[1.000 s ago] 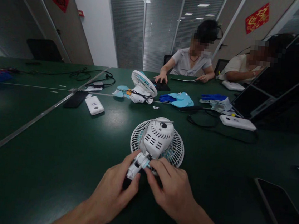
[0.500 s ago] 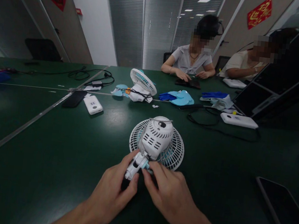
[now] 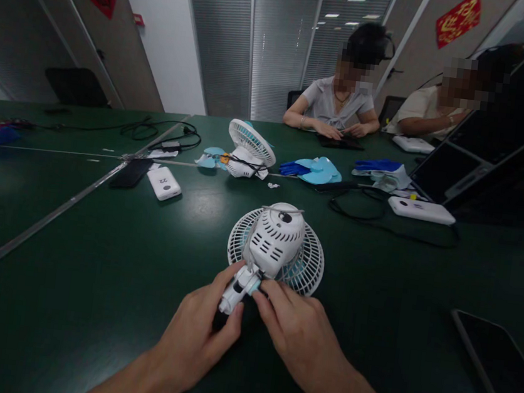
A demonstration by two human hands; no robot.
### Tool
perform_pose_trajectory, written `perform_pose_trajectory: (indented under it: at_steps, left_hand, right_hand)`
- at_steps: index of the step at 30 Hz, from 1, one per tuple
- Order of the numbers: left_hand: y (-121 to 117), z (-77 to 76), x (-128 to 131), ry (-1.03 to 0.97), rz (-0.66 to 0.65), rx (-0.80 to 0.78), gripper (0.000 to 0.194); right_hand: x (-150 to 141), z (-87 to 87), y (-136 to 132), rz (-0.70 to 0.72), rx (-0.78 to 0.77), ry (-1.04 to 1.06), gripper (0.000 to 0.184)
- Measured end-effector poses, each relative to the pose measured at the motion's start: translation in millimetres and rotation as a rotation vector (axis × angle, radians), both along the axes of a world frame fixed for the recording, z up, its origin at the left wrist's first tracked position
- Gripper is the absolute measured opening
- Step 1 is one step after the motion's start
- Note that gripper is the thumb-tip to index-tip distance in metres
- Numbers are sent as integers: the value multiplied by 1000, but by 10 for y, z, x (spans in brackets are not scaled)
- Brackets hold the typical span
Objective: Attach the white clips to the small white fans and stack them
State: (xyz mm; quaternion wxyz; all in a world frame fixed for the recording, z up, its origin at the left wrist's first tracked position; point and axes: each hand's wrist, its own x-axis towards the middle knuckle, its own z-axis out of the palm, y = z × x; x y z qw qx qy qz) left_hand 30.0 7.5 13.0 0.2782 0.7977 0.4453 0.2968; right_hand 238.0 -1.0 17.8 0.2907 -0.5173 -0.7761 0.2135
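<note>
Item: my left hand (image 3: 201, 341), fingers (image 3: 229, 319) closed round the white clip base (image 3: 237, 289) of a small desk fan (image 3: 276, 248); my right hand (image 3: 291, 332), fingers pinching the pale blue joint just beside that base.

Position: fan lies grille-down on the green desk (image 3: 92, 278), motor housing up, directly before me.

Handling, as I judge it: light, rigid plastic; thin grille ribs likely fragile; best held by the base or housing.

Room: open desk to the left and near right; dark tablet (image 3: 498, 368) at far right; second fan (image 3: 249, 151), cables, and co-workers well beyond.
</note>
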Motion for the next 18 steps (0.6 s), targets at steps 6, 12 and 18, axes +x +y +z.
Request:
perform_pose_trajectory:
  at_steps: [6,12,18]
  left_hand:
    - [4,12,-2,-2,9,48,47]
    - [2,27,2,-6,8,66,48]
    - [9,62,3,45,24,128,48]
  right_hand:
    - [-37,-23,-1,-69,-331,210,52]
    - [49,-15,14,20,179,-134,47]
    - [-25,2,-3,13,-223,186,53]
